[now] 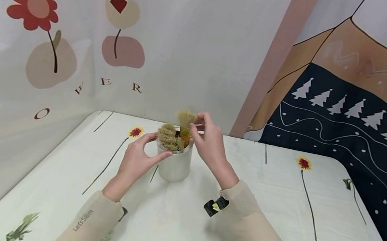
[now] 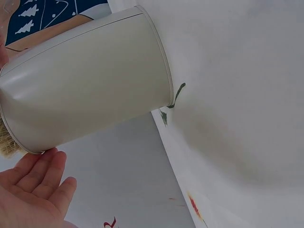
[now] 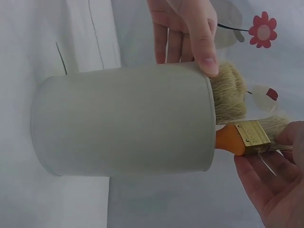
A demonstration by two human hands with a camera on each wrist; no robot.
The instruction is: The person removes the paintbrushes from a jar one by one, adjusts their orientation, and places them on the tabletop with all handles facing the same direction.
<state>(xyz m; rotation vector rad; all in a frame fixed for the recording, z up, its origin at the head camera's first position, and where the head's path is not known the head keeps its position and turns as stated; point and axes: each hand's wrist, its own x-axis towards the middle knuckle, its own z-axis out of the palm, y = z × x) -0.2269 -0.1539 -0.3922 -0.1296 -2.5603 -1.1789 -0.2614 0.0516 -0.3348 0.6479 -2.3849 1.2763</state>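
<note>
A pale grey-white cylindrical container [image 1: 174, 169] stands upright on the table. My left hand [image 1: 137, 158] holds it at the rim, thumb on the near edge and fingers around the left side. My right hand [image 1: 212, 140] pinches a paintbrush [image 3: 251, 135] by its bristle end, just above the container's right side. The brush has an orange handle, a brass-coloured ferrule and pale bristles; its handle points down into the container, the lower part hidden. Beside it, a tan bristly clump [image 1: 168, 137] sticks up over the rim, next to my left thumb.
A white cloth with printed flowers covers the table [image 1: 175, 228]. Behind it hangs a pale curtain [image 1: 198, 44] with red flower prints, and at the right a dark cloth [image 1: 330, 130] with white trees. A black strap [image 1: 216, 206] hangs at my right wrist.
</note>
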